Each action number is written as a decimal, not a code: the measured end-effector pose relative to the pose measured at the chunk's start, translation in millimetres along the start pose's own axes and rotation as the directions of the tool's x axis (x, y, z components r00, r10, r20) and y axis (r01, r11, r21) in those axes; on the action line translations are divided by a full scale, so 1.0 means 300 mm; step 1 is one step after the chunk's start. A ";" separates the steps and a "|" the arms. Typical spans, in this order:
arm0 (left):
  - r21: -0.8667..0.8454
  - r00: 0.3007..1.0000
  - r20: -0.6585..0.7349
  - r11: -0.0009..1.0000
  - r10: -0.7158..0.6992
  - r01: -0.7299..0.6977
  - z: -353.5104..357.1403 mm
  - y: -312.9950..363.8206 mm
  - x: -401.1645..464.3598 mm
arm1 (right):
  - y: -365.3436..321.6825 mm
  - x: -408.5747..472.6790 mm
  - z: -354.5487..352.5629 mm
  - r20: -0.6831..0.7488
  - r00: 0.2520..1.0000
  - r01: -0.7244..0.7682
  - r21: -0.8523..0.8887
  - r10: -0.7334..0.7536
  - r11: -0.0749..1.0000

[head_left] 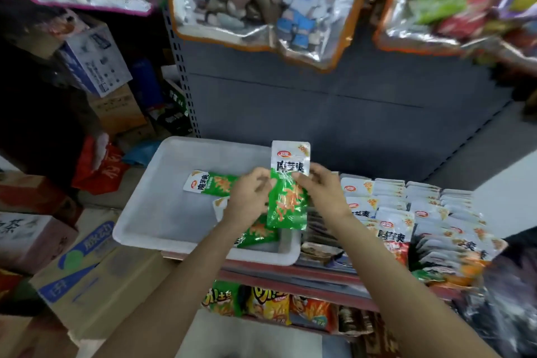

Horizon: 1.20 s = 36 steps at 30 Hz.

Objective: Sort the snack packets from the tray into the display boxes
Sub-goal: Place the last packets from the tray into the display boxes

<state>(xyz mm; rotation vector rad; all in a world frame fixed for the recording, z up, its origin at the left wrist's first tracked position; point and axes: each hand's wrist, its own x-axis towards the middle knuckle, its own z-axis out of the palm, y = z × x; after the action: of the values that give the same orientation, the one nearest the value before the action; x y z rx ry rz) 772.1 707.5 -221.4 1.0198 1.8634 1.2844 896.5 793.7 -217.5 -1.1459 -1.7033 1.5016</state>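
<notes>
One green-and-white foil snack packet [288, 186] stands upright in the air between our hands, white end up, held over the near right corner of the tray. Our left hand [252, 193] pinches its left edge; our right hand [321, 186] pinches its upper right edge with fingertips on the white band. Both hands are closed on the same packet, close together.

Below our left hand, in the shallow white plastic tray [139, 229], lie at least two more packets of the same kind: a flat green-and-white packet [210, 183] just beyond the left knuckles, and another green packet [257, 234] under the left wrist, partly hidden.

To the right of our right hand sit the display boxes of upright white-topped packets [406, 206], packed tight in rows, touching one another.

Risks as we judge them:
- Slick foil held only at the edges; a loose pinch during the handover could drop it back into the tray or down past the red shelf lip [290, 272].
- Rows look full. Pushing one in may buckle neighbours or tip a row forward.
- Several flavours share the white top; the red-bottomed and orange-bottomed packs sit near the green's likely slot, so a misfile is easy.
- Motion blur hides box dividers; we cannot tell which compartment is the green one.
</notes>
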 end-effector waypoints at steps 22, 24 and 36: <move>0.791 0.862 0.494 0.350 0.116 -0.501 0.792 0.243 -0.011 | 0.088 -0.094 -0.943 -0.384 0.913 0.209 0.147 -0.139 0.967; 0.784 0.859 0.502 0.364 0.104 -0.503 0.804 0.247 -0.002 | 0.099 -0.082 -0.950 -0.370 0.917 0.214 0.144 -0.148 0.966; 0.614 0.849 0.509 0.632 0.141 -0.473 0.844 0.262 0.000 | 0.215 -0.019 -0.947 -0.148 0.989 -0.006 0.034 0.011 0.999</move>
<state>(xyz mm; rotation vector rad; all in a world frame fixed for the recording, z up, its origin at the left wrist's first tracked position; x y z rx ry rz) 1003.3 837.1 -225.8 1.9490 1.9011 0.3522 1158.3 921.4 -226.0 -1.2176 -1.5691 1.4079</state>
